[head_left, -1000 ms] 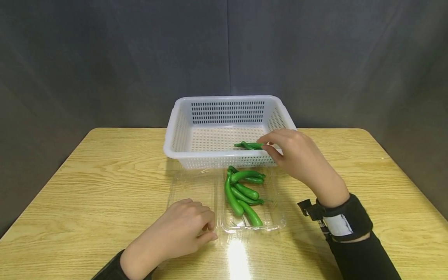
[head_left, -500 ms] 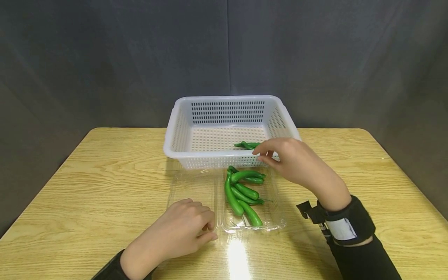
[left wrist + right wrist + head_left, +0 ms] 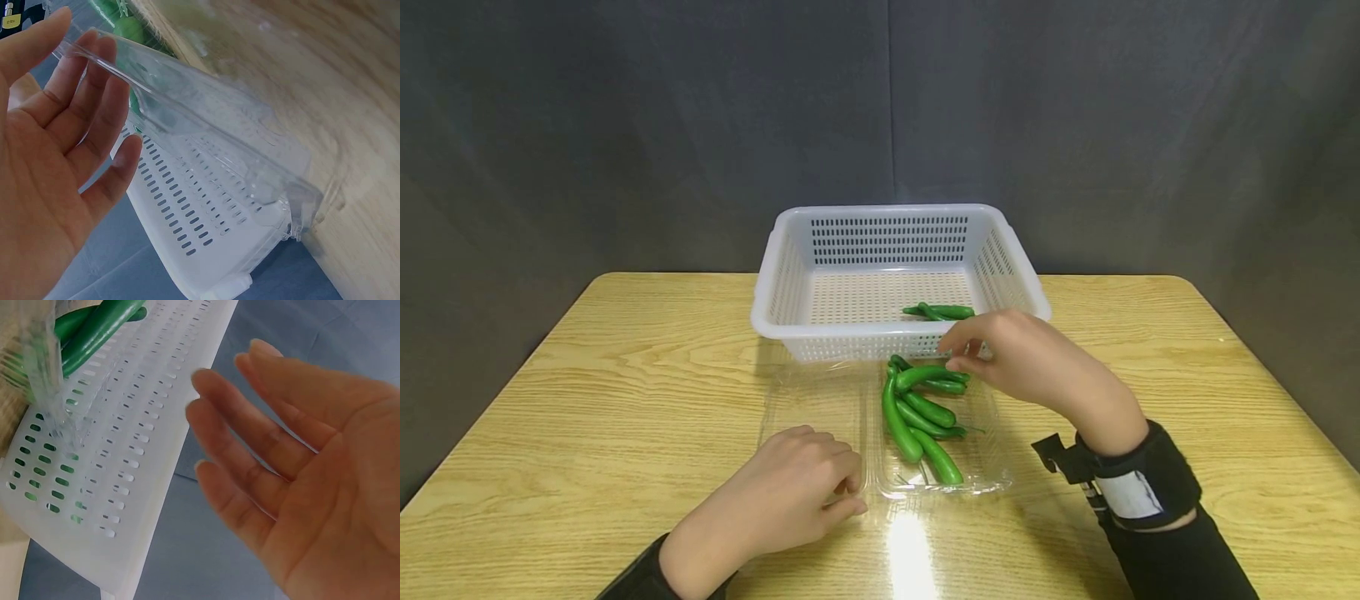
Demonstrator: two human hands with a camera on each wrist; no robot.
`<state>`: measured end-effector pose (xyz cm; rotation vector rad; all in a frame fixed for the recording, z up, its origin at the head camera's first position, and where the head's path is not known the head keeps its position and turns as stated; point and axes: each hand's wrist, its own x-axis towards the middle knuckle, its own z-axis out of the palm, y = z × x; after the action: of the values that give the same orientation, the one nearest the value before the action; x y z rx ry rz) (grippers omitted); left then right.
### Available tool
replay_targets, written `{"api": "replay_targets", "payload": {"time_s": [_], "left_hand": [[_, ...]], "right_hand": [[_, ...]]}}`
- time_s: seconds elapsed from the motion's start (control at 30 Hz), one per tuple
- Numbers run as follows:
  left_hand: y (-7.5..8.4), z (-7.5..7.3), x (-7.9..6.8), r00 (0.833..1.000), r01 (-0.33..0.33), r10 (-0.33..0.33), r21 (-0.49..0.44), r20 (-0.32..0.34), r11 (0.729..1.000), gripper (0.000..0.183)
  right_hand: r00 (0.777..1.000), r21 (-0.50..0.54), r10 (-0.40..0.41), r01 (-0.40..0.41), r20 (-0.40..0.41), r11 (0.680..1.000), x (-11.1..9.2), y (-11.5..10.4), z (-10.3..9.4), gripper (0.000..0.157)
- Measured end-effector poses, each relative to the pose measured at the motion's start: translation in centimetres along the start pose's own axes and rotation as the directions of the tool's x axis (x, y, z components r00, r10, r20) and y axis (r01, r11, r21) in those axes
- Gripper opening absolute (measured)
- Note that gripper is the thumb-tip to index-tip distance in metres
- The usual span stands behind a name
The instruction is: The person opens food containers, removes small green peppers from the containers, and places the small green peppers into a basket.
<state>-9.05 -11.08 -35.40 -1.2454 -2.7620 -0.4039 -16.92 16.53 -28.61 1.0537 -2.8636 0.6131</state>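
Several green chili peppers (image 3: 898,421) lie heaped in the right half of an opened clear plastic clamshell container (image 3: 812,400). My right hand (image 3: 1026,362) hovers over the heap's far end, by the basket's front wall; its fingers (image 3: 244,475) are loosely bent and hold nothing in the right wrist view. My left hand (image 3: 790,500) rests at the near edge of the container's left half. In the left wrist view its relaxed fingers (image 3: 94,125) are right at the clear rim, thumb spread apart. A few more peppers (image 3: 955,312) lie inside the white basket.
The white perforated basket (image 3: 880,331) stands directly behind the clamshell, its raised front wall between the two groups of peppers. Everything stands on a wood-grain table (image 3: 625,400). A dark grey curtain (image 3: 700,150) hangs behind the table's far edge.
My right hand has come out of the basket over its front rim, toward me and down over the peppers in the clamshell. The left hand has stayed put.
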Motion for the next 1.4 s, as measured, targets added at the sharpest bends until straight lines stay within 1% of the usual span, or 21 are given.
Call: {"api": "replay_targets", "payload": {"time_s": [0.23,0.33,0.43,0.57,0.7,0.83,1.1,1.4], "left_hand": [[0.0,-0.1,0.1,1.000,0.001,-0.001,-0.013,0.007,1.000,0.028],[0.0,0.0,0.0,1.000,-0.002,0.002,-0.011,0.005,1.000,0.028],[0.0,0.0,0.0,1.000,-0.005,0.005,-0.006,0.001,1.000,0.028],[0.0,0.0,0.0,1.000,-0.007,0.007,0.002,-0.001,1.000,0.028],[0.1,0.0,0.0,1.000,-0.007,0.007,0.001,-0.001,1.000,0.027],[0.1,0.0,0.0,1.000,-0.005,0.005,0.000,0.001,1.000,0.026],[0.1,-0.1,0.0,1.000,-0.002,0.002,-0.007,0.009,1.000,0.026],[0.1,-0.2,0.0,1.000,-0.002,0.002,-0.012,0.009,1.000,0.026]], "right_hand": [[0.996,0.042,-0.021,0.017,0.089,0.999,-0.1,0.1,0.4,0.018],[0.991,0.037,-0.009,0.004,0.132,0.999,-0.1,0.1,0.6,0.016],[0.984,0.041,0.020,-0.028,0.178,0.999,-0.1,0.2,0.8,0.015],[0.972,0.060,0.044,-0.060,0.232,0.996,0.0,0.3,1.1,0.018],[0.961,0.058,0.049,-0.067,0.273,0.996,0.2,0.3,1.5,0.021],[0.954,0.044,0.053,-0.069,0.296,0.997,0.3,0.2,1.9,0.023],[0.941,-0.032,0.090,-0.084,0.326,0.996,0.6,0.1,2.6,0.029],[0.928,-0.047,0.107,-0.097,0.356,0.994,0.7,0.2,2.7,0.032]]}}
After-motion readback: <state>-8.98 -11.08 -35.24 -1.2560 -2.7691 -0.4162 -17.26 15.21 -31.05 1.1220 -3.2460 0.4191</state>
